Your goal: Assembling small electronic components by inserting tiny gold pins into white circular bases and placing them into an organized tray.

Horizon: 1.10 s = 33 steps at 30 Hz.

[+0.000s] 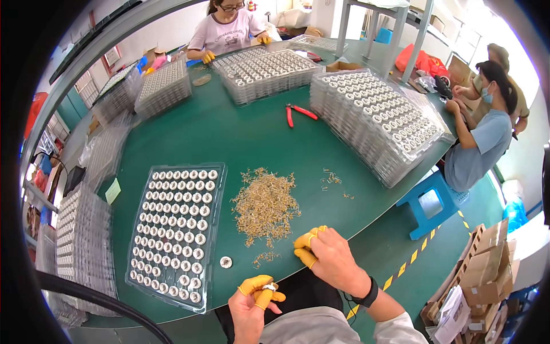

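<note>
Near the front edge of the table, my left hand (252, 309) pinches a small white round part (271, 286) between fingers in yellow finger cots. My right hand (338, 258), also in yellow cots, has its fingers curled together at the table edge; whatever it may grip is hidden. Beyond the hands lies a heap of small brass-coloured metal clips (264, 203), with a few strays toward me. One white round part (226, 262) sits alone on the table. Left of it, a clear plastic tray (219, 186) holds rows of similar white parts with dark centres.
Stacks of filled trays (366, 149) stand at the far right, along the back and at the left (86, 252). Red-handled pliers (290, 116) lie mid-table, and a few loose clips (330, 179) to the right. Co-workers sit across and at right, by a blue stool (432, 200).
</note>
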Each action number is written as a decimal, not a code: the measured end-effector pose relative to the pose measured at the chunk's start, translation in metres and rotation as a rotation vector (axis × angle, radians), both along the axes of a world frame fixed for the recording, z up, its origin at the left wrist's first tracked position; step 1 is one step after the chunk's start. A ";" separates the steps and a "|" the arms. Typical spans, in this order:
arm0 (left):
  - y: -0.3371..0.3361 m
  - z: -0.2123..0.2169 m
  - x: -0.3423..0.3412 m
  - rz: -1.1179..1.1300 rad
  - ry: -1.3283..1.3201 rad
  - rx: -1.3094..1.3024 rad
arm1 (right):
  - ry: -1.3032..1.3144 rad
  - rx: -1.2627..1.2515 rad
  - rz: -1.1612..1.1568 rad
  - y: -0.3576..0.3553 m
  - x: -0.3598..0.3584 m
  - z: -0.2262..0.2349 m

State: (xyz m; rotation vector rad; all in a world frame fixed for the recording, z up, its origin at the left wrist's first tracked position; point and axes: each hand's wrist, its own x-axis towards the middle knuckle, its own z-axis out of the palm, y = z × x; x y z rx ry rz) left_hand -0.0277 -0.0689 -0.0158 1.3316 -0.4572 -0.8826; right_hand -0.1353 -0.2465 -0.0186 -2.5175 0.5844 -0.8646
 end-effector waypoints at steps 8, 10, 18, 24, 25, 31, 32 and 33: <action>-0.004 -0.001 0.000 -0.021 0.034 -0.004 | -0.183 0.130 -0.206 -0.073 -0.010 0.001; -0.003 -0.004 -0.001 -0.033 0.036 -0.002 | -0.197 0.127 -0.269 -0.098 -0.007 0.004; 0.000 -0.007 0.005 -0.041 0.032 0.033 | -0.186 0.176 -0.363 -0.102 -0.013 0.000; -0.001 -0.011 0.008 -0.058 0.111 -0.023 | -0.094 0.267 -0.276 -0.034 -0.009 0.008; 0.000 -0.013 0.007 -0.051 0.112 -0.015 | -0.088 0.208 -0.200 -0.027 -0.008 0.006; 0.001 -0.014 0.005 -0.076 0.116 -0.012 | 0.049 -0.072 -0.074 -0.009 0.008 -0.012; 0.002 -0.013 0.004 -0.069 0.108 -0.019 | 0.049 -0.071 -0.071 -0.007 0.009 -0.011; 0.003 -0.013 0.004 -0.063 0.099 -0.026 | 0.060 -0.088 -0.060 -0.006 0.011 -0.009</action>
